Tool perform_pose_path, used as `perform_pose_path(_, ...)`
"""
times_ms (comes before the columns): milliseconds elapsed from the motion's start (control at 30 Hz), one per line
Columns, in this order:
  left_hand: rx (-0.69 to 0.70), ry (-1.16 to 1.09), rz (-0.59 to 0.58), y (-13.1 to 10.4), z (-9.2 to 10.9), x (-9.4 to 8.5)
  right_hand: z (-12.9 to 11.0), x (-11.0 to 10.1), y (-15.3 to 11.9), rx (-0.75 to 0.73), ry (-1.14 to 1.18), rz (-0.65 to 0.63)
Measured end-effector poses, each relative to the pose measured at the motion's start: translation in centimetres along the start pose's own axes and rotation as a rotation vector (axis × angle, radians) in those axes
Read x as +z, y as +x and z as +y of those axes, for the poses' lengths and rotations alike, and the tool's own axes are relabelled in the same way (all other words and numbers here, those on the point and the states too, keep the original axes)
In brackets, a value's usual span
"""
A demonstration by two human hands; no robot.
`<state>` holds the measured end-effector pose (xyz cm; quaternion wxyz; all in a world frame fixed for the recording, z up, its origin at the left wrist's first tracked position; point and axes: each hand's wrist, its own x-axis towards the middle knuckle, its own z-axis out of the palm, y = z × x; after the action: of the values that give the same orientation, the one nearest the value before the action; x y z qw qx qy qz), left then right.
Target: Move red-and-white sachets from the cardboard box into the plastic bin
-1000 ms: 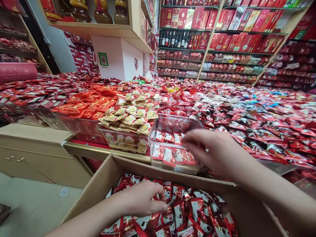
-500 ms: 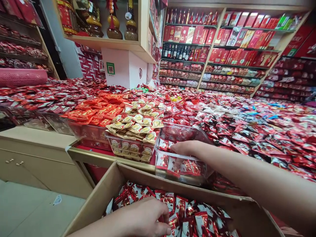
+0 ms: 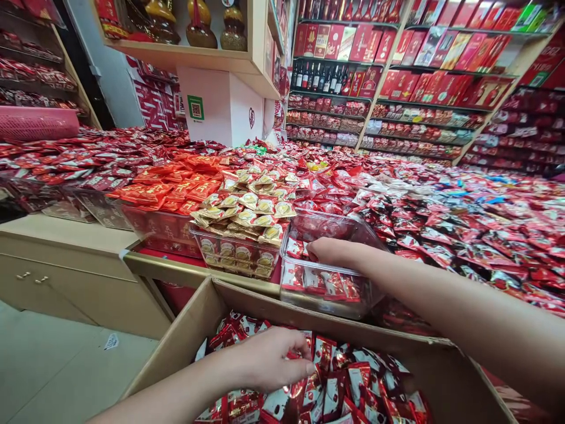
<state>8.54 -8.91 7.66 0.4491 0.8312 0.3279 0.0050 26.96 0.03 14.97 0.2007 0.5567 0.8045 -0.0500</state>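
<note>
Reaching in from the lower left, my left hand is over the red and white candy packets in an open cardboard box. Its thumb and fingers are apart, with nothing seen between them. My right hand is inside a clear plastic bin beyond the box, by a few red and white packets at the bin's front. Its fingers point down and are mostly hidden, so any hold cannot be made out.
Left of the clear bin stand a bin of gold packets and one of orange-red packets. Heaped candy covers the counter to the right. A shelf overhangs the counter. The brass-coloured counter edge runs behind the box.
My left hand has moved slightly up and right over the packets, and its fingers have spread. My right hand stays in the clear bin. The view has tilted down a little.
</note>
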Motion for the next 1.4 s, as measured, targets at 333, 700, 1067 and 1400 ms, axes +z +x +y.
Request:
perform_pose_path(333,-0.005,-0.679,0.211,1.1,0.1,-0.5,-1.6,-2.4,-6.4,0.008,0.099,0.523)
perform_pose_path(700,0.053,-0.662,0.199,1.1,0.5,0.2,-7.8,10.6,-10.8,-0.028,1.348,0.289)
perform_pose_path(1067,-0.076,-0.927,0.078,0.9,1.3,-0.3,-2.4,2.6,-15.5,0.027,1.044,0.661)
perform_pose_path(1400,-0.089,-0.674,0.031,0.8,0.4,1.2,3.1,-1.9,-4.2,0.397,0.284,0.052)
